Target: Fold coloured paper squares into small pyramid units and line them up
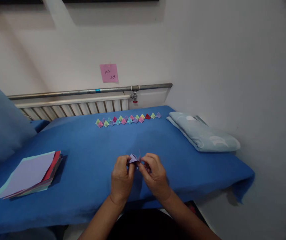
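Observation:
A small piece of folded purple paper [134, 158] is held between both hands above the near part of the blue-covered table. My left hand [121, 176] pinches its left side, with the thumb and fingers closed on it. On the other side, my right hand [155, 173] grips the paper with thumb and forefinger; a thin flap sticks up there. The fingers partly hide the paper's lower folds. Farther back, two rows of small folded paper pieces [123, 121] in several colours lie close together.
At the left is a stack of coloured paper sheets [30, 173], purple on top. A folded pale blue blanket [203, 133] lies on the right of the blue cloth [87, 146]. Behind the table are a white radiator [82, 107], a metal pipe [82, 92] and a pink note [109, 73].

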The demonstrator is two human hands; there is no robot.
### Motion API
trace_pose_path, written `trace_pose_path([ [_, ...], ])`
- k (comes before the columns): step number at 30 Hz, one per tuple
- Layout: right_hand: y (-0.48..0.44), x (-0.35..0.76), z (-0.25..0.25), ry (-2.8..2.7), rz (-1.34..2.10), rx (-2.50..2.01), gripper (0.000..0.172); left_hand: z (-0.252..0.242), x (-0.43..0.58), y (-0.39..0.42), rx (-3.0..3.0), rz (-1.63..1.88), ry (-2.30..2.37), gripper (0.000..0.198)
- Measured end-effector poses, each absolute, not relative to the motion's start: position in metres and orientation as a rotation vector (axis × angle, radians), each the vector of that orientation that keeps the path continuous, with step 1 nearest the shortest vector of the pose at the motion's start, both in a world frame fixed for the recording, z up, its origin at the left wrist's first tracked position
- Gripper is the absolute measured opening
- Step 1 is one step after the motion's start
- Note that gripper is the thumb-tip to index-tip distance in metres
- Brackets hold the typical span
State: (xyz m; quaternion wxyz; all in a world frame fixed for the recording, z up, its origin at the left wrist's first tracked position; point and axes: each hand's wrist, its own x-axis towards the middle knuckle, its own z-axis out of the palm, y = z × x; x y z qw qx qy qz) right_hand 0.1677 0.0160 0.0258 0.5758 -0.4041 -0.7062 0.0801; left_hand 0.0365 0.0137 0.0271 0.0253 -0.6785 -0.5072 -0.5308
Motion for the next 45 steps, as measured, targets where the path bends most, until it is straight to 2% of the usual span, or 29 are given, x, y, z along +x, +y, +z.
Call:
trace_pose_path([
  [3,0.017,0.167,0.028,-1.708,0.17,-0.939,0.01,0.027,0.038,0.012,-2.101,-1.672,-1.559,0.007],
  [10,0.022,0.167,0.018,-1.698,0.201,-0.884,0.022,0.024,0.038,0.007,-2.141,-1.724,-1.558,0.013],
  [14,0.02,0.167,0.018,-1.625,0.319,-0.869,0.022,0.026,0.037,0.006,-2.183,-1.849,-1.576,0.018],
  [21,0.016,0.167,0.024,-1.571,0.463,-0.836,0.021,0.037,0.03,-0.001,-2.308,-2.343,-1.996,0.012],
  [25,0.014,0.168,0.028,-1.583,0.437,-0.809,0.022,0.043,0.024,-0.004,-2.299,-2.691,-2.178,0.016],
  [30,0.01,0.169,0.03,-1.645,0.496,-0.809,0.023,0.048,0.025,-0.003,-2.001,-2.959,-2.342,0.022],
  [37,0.011,0.171,0.037,-1.439,0.852,-0.922,0.02,0.053,0.026,-0.004,-1.848,-3.046,-2.41,0.044],
  [45,0.01,0.164,0.05,-1.454,1.074,-1.012,0.019,0.054,0.025,-0.007,-2.102,-2.884,-2.389,0.037],
])
